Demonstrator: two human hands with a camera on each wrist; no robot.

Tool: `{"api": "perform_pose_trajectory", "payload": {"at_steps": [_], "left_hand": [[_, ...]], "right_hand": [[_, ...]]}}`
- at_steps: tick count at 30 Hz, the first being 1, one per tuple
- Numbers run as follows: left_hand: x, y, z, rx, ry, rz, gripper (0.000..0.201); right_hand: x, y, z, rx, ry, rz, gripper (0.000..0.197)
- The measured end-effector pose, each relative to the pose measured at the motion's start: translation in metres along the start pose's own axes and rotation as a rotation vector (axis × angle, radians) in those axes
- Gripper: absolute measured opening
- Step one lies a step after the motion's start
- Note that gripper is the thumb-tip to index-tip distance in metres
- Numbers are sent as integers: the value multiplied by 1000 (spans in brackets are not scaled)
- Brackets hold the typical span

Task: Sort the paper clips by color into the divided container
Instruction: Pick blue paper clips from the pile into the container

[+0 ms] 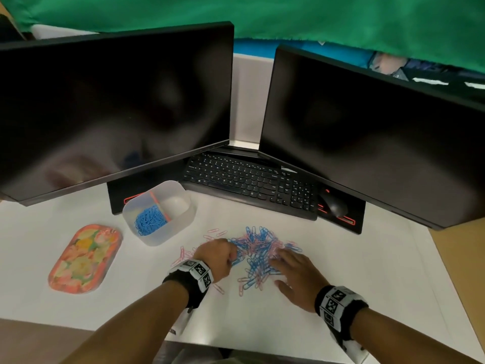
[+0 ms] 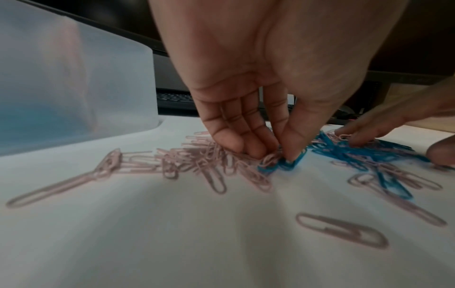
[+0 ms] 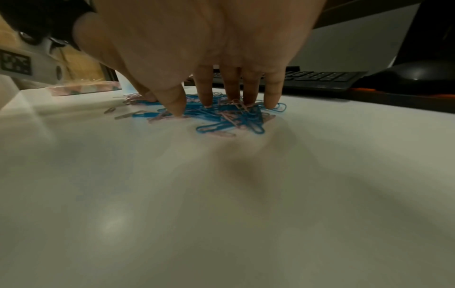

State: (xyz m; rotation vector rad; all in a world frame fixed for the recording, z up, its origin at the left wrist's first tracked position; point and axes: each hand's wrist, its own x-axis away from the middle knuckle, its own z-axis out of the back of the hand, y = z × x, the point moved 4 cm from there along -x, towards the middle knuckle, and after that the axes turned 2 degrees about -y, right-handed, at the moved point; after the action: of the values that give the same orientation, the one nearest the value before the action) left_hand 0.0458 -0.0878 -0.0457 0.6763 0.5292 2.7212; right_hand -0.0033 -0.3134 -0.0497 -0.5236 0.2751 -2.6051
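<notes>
A mixed heap of blue and pink paper clips (image 1: 258, 249) lies on the white desk in front of the keyboard. My left hand (image 1: 223, 254) is at the heap's left edge, thumb and fingers pinching blue paper clips (image 2: 286, 162) against the desk. My right hand (image 1: 292, 274) rests on the heap's right side with straight, spread fingers (image 3: 231, 93) pressing the clips down. The divided container (image 1: 181, 214), translucent with a pink partition, stands to the upper left; its left compartment holds blue clips (image 1: 149, 220), the right one looks empty.
A flowery oval lid (image 1: 85, 258) lies left of the container. Loose pink clips (image 2: 214, 175) are scattered by my left hand. A black keyboard (image 1: 252, 185), a mouse (image 1: 333, 203) and two dark monitors (image 1: 112, 106) stand behind.
</notes>
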Motion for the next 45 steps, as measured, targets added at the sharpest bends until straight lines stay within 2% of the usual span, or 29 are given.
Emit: {"api": "perform_pose_trajectory", "payload": {"at_steps": [5, 9, 16, 21, 24, 27, 30, 34, 38, 41, 43, 45], "left_hand": [[-4, 10, -3, -39, 55, 75, 22], [-7, 15, -4, -71, 38, 87, 18], [-6, 12, -2, -46, 31, 69, 17], [-3, 5, 3, 170, 62, 79, 16], [-2, -2, 8, 363, 105, 92, 17], [-3, -6, 11, 471, 117, 97, 24], [-4, -13, 12, 570, 118, 137, 35], [-3, -22, 8, 761, 106, 189, 39], [-3, -19, 6, 1099, 59, 271, 35], [-3, -14, 8, 1217, 25, 305, 29], [-4, -12, 5, 1135, -3, 308, 23], [-5, -7, 4, 844, 7, 255, 13]], "right_hand": [[-6, 1, 19, -50, 184, -91, 31], [-21, -13, 27, -170, 148, -256, 19], [-45, -33, 26, -203, 58, -359, 24], [-46, -32, 25, -234, 77, -254, 9], [-47, -31, 22, -179, 78, -118, 22], [-50, -31, 23, -107, 59, -23, 25], [-53, -30, 25, -84, 38, 19, 23], [-59, -28, 27, -94, 3, 31, 10], [-58, -20, 30, -336, -15, -98, 9], [-57, -16, 31, -582, -19, -189, 26], [-59, -16, 29, -726, -85, -230, 35], [-58, -18, 27, -952, -159, -297, 31]]}}
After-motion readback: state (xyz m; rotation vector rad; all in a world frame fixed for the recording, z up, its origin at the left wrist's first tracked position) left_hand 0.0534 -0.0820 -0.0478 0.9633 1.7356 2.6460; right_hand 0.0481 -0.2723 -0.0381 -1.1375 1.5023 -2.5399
